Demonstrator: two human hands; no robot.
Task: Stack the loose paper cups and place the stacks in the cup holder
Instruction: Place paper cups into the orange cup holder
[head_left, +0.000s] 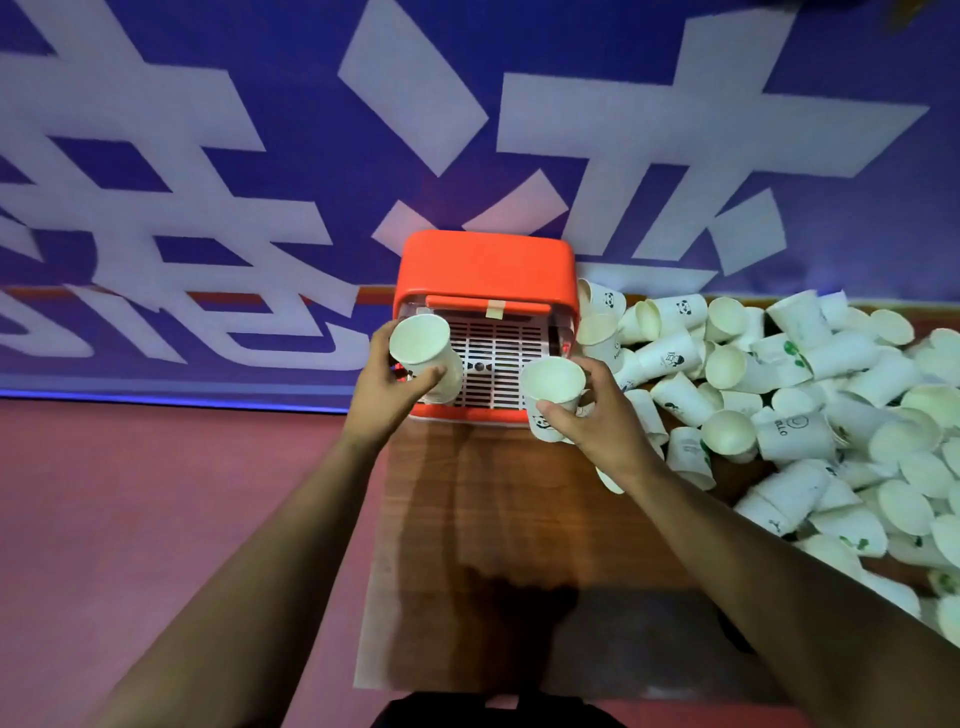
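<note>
Here, hands each grip paper cup over orange cup holder; loose cup pile just right.

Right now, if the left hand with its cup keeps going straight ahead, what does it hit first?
Probably the orange cup holder: the left hand holds its paper cup over the slatted tray, aimed at the holder's front. Depth is unclear.

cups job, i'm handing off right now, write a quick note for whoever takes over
Left hand: grip shut on a cup, mouth up, over the left of the holder.
Right hand: grip shut on a second cup, in front of the holder's right side.
The two cups are apart, not yet nested.
Pile of loose cups lies on the table to the right.
Done: no stack visible in the holder.
Left: nest the held cups, stack the pile, load the holder.
</note>
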